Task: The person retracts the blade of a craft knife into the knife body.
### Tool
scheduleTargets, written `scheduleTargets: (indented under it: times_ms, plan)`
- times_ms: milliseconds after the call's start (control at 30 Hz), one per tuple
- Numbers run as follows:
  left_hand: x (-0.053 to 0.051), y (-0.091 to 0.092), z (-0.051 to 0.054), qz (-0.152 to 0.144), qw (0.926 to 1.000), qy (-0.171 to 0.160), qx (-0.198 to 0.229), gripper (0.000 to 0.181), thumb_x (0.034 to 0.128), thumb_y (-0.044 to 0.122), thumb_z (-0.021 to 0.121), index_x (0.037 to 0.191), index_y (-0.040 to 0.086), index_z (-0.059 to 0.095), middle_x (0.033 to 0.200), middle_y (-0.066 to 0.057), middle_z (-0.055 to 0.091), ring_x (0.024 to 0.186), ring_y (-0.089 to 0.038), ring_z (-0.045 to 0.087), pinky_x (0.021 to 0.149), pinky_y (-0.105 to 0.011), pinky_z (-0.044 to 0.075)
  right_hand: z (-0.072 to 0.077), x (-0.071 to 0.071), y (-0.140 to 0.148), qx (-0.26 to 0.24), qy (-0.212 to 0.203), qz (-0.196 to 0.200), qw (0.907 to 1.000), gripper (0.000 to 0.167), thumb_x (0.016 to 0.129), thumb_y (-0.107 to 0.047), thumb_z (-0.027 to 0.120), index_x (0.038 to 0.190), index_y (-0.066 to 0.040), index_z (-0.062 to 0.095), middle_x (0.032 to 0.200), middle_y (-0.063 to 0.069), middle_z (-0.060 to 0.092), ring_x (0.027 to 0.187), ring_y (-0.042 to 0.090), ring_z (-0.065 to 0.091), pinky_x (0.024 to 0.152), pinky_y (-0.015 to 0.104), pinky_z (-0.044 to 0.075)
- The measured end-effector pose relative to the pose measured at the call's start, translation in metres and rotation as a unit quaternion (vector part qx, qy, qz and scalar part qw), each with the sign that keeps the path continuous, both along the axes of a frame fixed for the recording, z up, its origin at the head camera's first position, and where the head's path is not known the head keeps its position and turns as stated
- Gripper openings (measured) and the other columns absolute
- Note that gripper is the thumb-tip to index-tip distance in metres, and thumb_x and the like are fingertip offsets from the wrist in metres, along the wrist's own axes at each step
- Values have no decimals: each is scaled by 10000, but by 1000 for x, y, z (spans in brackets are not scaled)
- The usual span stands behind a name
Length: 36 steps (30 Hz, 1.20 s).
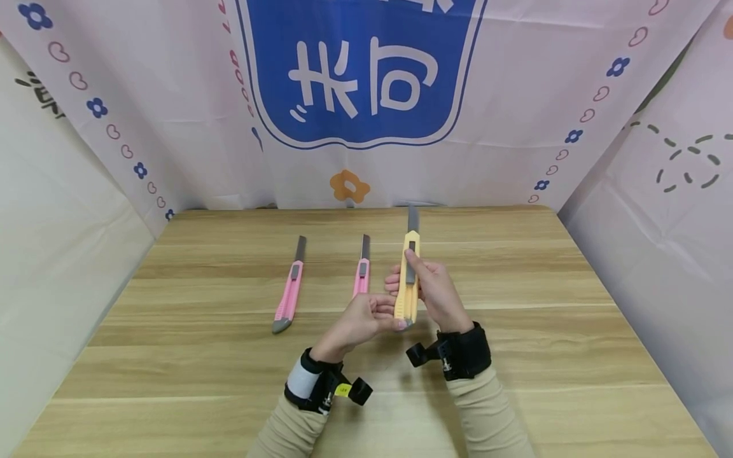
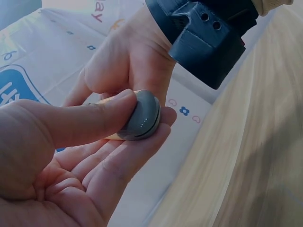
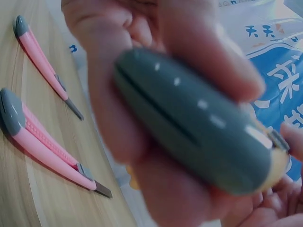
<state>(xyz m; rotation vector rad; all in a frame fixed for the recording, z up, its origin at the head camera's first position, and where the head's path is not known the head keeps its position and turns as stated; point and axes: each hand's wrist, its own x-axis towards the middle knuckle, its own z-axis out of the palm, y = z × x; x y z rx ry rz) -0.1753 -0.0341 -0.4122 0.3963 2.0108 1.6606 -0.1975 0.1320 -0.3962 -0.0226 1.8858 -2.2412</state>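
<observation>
A yellow utility knife (image 1: pixel 401 298) with its grey blade out is held upright, blade pointing away, between both hands. My right hand (image 1: pixel 438 289) grips its middle, thumb on the body near the grey slider. The left hand (image 1: pixel 363 321) pinches the bottom end; in the left wrist view the left thumb (image 2: pixel 94 118) and fingers hold the grey end cap (image 2: pixel 144 118). That cap (image 3: pixel 189 123) fills the middle of the right wrist view. Two pink knives (image 1: pixel 289 292) (image 1: pixel 361 283) with blades out lie to the left; the left hand hides the nearer one's lower end.
The wooden table (image 1: pixel 200 369) ends at a printed cloth (image 1: pixel 487 172) behind it. Cloth walls stand at the left (image 1: pixel 51 222) and right (image 1: pixel 658 235). Both pink knives (image 3: pixel 40 59) (image 3: pixel 52 158) also show at the left of the right wrist view.
</observation>
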Motion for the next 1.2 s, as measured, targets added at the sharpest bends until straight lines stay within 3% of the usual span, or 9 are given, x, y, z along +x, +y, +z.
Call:
scheduleTargets:
  times_ms: [233,533,933,1200]
  plan:
    - [1,0,2,-85,10000,40,-24,396,856,25,687,1222,-86,585,1136,-261,684,990,-231,712,848,-260,607,-2,-1,3,232,195,289,9991,575,1002,-429,463,1061,125,606,760,-53,755,735,97,739,747,276,628]
    - [2,1,3,-68,9999,80,-92,379,860,17,683,1214,-85,595,1128,-259,691,1000,-246,713,834,-263,612,-1,-1,1,334,259,208,9989,492,1030,-341,430,1000,129,573,688,-63,734,673,93,732,683,272,630]
    - [2,3,2,-70,10000,-45,-25,383,856,15,687,1213,-87,595,1130,-262,689,998,-245,715,830,-266,613,-1,0,1,373,281,106,9989,532,1027,-323,440,1034,202,525,696,-45,746,669,98,734,687,274,630]
    - [1,1,1,-87,10000,39,-9,374,863,37,687,1205,-86,600,1129,-263,690,983,-223,718,826,-262,613,-2,-1,0,431,348,122,9984,406,1026,-278,452,961,106,567,710,-49,737,712,117,736,694,258,628]
